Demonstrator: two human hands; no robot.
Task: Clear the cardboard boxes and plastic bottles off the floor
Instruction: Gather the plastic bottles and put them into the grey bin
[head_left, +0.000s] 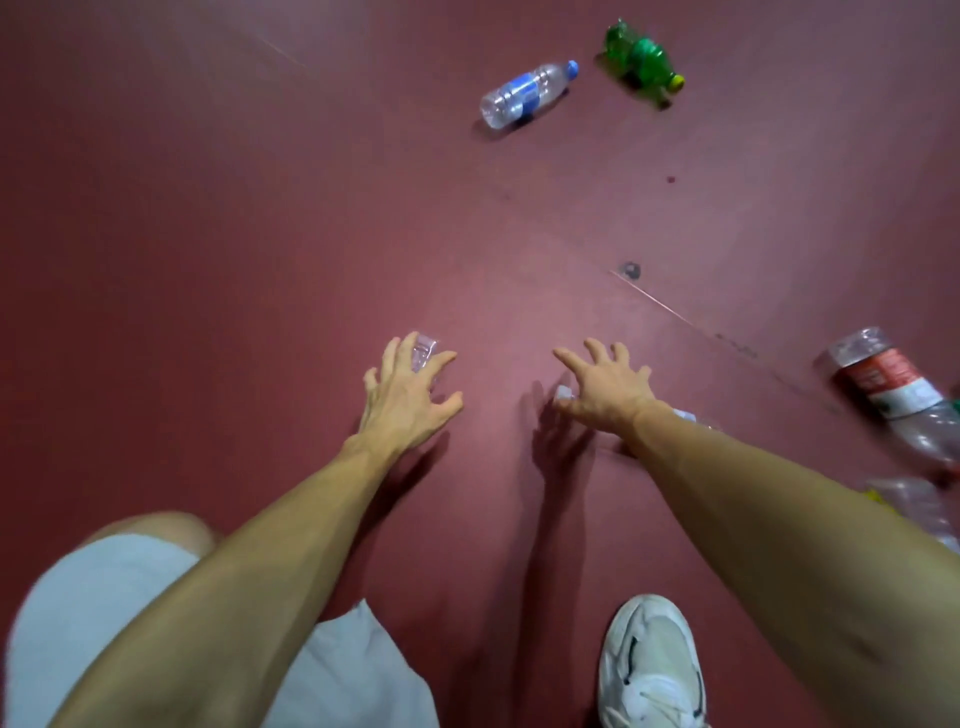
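Low over the floor (208, 234), left hand (405, 395) spreads open above one clear bottle (425, 348), right hand (605, 387) likewise above a second bottle (563, 396); probably light, crushable, slippery: grasp mid-body.

The floor (208, 234) is a flat dark red all over, with a few darker specks and one thin pale line. The far bottle (527, 93) is clear with a blue cap and a blue band; the crumpled bottle (641, 60) next to it is bright green with a yellow cap. The big bottle (893, 387) at the right is clear, its label red above white with a touch of green. The shoe (652, 665) is white and cream with a black stripe, the shorts (104, 623) pale grey
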